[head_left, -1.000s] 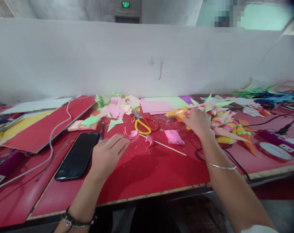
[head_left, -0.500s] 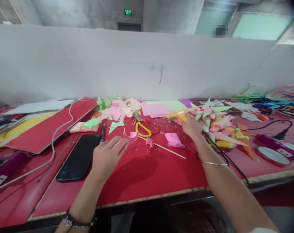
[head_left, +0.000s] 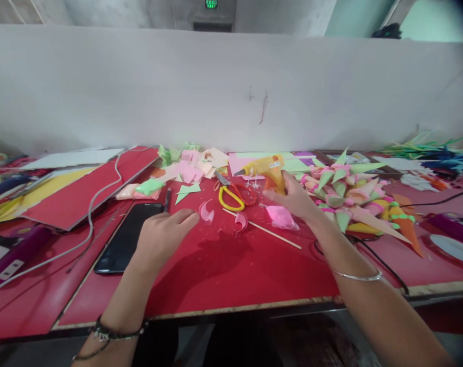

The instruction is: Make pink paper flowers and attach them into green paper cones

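Note:
My right hand (head_left: 298, 196) is wrapped round the handle of a yellow hot glue gun (head_left: 267, 167), raised over the table with its dark nozzle pointing left. Left of centre, my left hand (head_left: 166, 232) is closed, its thumb and fingertips pinching a curled pink strip (head_left: 206, 212). A similar pink curl (head_left: 241, 221) lies on the red table (head_left: 208, 280). Between the hands are scissors (head_left: 231, 198) with one yellow and one red handle, a thin wooden stick (head_left: 273, 232) and a small bag of bright pink material (head_left: 280, 217).
A black phone (head_left: 126, 239) and a pen (head_left: 167, 200) lie beside my left hand. Paper scraps (head_left: 189, 165) are piled at the back. Cone-shaped paper pieces (head_left: 342, 193) heap up on the right, near a black cord (head_left: 384, 267). A white partition (head_left: 158, 92) stands behind.
My right hand has lifted the glue gun from beside the paper cones and brought it left, nozzle now over the scissors. The left hand's pink curl has shifted slightly left. The view has tilted down.

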### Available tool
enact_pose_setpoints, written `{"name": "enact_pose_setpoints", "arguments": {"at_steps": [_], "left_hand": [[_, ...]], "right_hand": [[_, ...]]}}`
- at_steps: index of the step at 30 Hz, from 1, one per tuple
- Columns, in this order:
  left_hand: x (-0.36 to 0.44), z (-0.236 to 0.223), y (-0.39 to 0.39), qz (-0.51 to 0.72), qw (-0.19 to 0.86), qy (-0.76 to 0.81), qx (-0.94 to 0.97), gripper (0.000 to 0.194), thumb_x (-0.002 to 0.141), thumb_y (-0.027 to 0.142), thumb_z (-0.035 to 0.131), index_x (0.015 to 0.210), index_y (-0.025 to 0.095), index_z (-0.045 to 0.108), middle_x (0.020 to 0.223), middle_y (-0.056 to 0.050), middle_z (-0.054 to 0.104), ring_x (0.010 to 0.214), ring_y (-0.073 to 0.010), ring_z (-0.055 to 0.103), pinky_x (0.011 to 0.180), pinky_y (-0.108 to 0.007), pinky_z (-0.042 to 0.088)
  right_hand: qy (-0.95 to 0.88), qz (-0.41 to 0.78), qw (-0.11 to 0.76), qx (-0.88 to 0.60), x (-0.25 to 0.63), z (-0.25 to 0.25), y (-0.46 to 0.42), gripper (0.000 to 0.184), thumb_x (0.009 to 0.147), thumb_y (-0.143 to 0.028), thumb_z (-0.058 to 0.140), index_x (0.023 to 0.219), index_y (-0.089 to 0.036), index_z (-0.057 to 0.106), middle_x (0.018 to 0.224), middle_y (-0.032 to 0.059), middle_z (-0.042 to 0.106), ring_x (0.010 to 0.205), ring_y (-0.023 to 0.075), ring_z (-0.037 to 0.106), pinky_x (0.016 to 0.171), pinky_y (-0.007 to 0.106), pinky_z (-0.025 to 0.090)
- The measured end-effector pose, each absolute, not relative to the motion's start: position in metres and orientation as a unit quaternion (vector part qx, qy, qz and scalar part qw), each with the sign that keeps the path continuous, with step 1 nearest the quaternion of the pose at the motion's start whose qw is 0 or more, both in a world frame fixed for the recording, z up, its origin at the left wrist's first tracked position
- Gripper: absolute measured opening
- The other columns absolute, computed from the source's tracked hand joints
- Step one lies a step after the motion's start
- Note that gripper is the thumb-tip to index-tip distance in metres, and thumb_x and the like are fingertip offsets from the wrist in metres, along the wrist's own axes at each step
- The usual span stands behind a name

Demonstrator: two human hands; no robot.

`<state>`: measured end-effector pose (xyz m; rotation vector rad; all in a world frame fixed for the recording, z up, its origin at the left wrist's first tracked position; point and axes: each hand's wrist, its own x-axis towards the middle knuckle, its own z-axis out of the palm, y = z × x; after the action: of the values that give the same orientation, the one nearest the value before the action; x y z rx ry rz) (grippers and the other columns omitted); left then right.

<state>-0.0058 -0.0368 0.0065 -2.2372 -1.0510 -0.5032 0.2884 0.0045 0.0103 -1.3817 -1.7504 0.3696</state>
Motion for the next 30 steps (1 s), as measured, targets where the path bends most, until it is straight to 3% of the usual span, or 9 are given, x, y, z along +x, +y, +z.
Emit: {"name": "enact_pose_setpoints", "arguments": {"at_steps": [4, 9, 20, 30], "left_hand": [[-0.001, 0.010, -0.040, -0.163, 0.317, -0.390, -0.849, 0.019, 0.076, 0.008, 0.044, 0.078, 0.022, 0.057, 0.085, 0.002, 0.065, 0.046, -0.0084, 0.049, 0.046, -0.024, 0.033], [0.007, 0.009, -0.042, -0.160, 0.301, -0.374, -0.862, 0.021, 0.076, 0.005, 0.042, 0.077, 0.022, 0.055, 0.075, 0.002, 0.063, 0.046, -0.0089, 0.047, 0.044, -0.023, 0.030], [0.016, 0.007, -0.044, -0.124, 0.302, -0.363, -0.873, 0.016, 0.074, 0.007, 0.048, 0.079, 0.021, 0.054, 0.070, 0.002, 0.062, 0.046, -0.0100, 0.046, 0.043, -0.023, 0.027], [0.014, 0.005, -0.041, -0.138, 0.293, -0.365, -0.873, 0.016, 0.076, 0.008, 0.043, 0.077, 0.021, 0.053, 0.070, 0.002, 0.061, 0.046, -0.0098, 0.047, 0.043, -0.023, 0.028]], "right_hand": [[-0.744, 0.147, 0.378, -0.531, 0.278, 0.015, -0.006, 0.037, 0.061, -0.045, 0.063, 0.082, -0.019, 0.046, 0.066, -0.0024, 0.046, 0.057, 0.0118, 0.041, 0.051, 0.024, 0.034], [-0.790, 0.149, 0.329, -0.496, 0.268, 0.014, -0.011, 0.040, 0.062, -0.042, 0.062, 0.090, -0.017, 0.047, 0.077, 0.0015, 0.054, 0.066, 0.0153, 0.048, 0.057, 0.025, 0.037], [-0.812, 0.132, 0.290, -0.488, 0.266, 0.011, -0.012, 0.022, 0.062, -0.027, 0.055, 0.080, -0.017, 0.048, 0.065, -0.0023, 0.048, 0.055, 0.0107, 0.042, 0.050, 0.023, 0.032], [-0.822, 0.144, 0.264, -0.483, 0.268, 0.010, -0.010, 0.020, 0.061, -0.024, 0.054, 0.079, -0.018, 0.047, 0.064, -0.0027, 0.048, 0.055, 0.0111, 0.043, 0.049, 0.022, 0.032]]}}
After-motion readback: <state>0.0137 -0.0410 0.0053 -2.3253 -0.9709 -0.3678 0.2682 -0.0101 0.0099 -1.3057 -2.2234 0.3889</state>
